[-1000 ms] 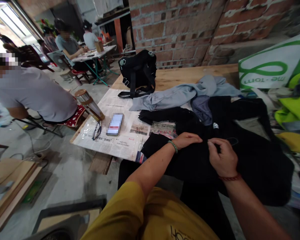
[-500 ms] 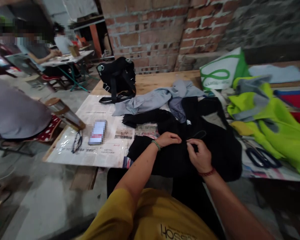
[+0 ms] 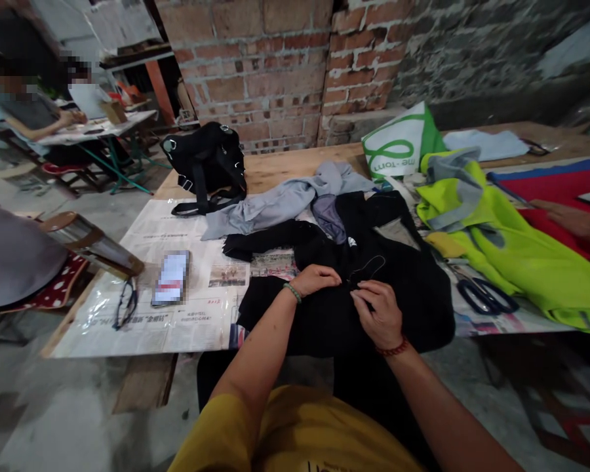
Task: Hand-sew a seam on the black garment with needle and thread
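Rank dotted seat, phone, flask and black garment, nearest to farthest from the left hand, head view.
1. Black garment, under the left hand
2. Phone, to its left
3. Flask, left of the phone
4. Dotted seat, farthest left

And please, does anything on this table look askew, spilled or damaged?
Only the bottle at the table's left end looks odd: it leans in the picture, though the wide view may cause this. The black garment lies in loose folds, nothing strange. I see no spill or damage.
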